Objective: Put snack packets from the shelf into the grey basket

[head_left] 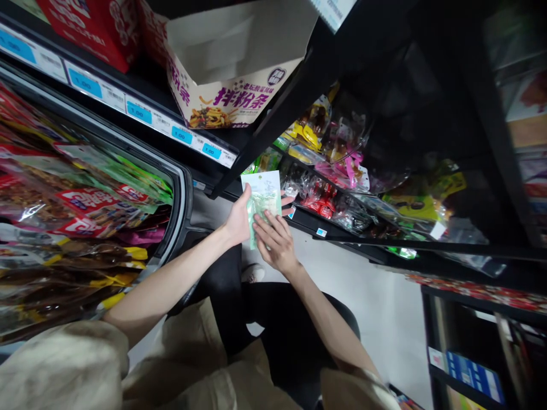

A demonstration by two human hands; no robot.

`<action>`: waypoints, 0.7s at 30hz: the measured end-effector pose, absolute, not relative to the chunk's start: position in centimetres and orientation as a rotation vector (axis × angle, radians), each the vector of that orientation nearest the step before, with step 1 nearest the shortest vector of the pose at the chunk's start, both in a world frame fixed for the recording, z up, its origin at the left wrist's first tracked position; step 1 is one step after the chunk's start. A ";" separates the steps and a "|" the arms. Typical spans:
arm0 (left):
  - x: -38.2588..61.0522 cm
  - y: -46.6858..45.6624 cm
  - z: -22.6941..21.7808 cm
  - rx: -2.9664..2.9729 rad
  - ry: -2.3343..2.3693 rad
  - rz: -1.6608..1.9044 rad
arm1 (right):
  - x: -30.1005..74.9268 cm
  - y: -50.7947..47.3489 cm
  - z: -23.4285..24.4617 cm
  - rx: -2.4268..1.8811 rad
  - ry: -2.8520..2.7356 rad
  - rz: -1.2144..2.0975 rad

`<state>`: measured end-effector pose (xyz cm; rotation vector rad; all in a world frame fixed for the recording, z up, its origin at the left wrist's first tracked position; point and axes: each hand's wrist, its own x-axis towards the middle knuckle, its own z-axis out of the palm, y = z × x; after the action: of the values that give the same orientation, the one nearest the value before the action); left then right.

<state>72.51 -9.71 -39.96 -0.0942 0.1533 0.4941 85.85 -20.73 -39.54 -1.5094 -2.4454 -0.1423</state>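
A small flat pale-green packet [265, 188] with a hang hole at its top is held up in front of me. My left hand [238, 221] grips it from the left, the thumb along its front edge and the fingers behind, their tips showing past the right side. Across the packet's lower front lie the fingers of my right hand [277, 239], slightly bent and touching its surface. They cover part of the print, which is too small to read.
Left, a black-rimmed bin [182, 222] holds several snack bags. Above it, an open cardboard box [235, 99] and a red box [94, 31] stand on a shelf with price labels [139, 113]. Wrapped snacks [318, 196] fill dark shelves at right. Pale floor [333, 267] lies below.
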 end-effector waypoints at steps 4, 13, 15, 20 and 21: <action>72.5 -9.7 -40.0 -0.107 0.140 0.503 | 86.0 -20.7 -39.4 -1.479 -2.470 -0.159; 72.5 -9.7 -40.3 -0.104 0.102 0.512 | 86.3 -20.8 -39.7 -1.512 -2.476 -0.159; 72.5 -9.7 -40.5 -0.102 0.076 0.512 | 86.3 -20.8 -39.7 -1.501 -2.468 -0.148; 72.5 -9.6 -40.8 -0.098 0.058 0.509 | 86.2 -20.6 -39.6 -1.496 -2.440 -0.112; 72.5 -9.6 -40.9 -0.091 0.066 0.511 | 86.1 -20.5 -39.5 -1.501 -2.426 -0.093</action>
<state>72.50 -9.60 -40.94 -0.0909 0.0655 0.5114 86.14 -20.52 -39.49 -1.5006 -2.4263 -0.0934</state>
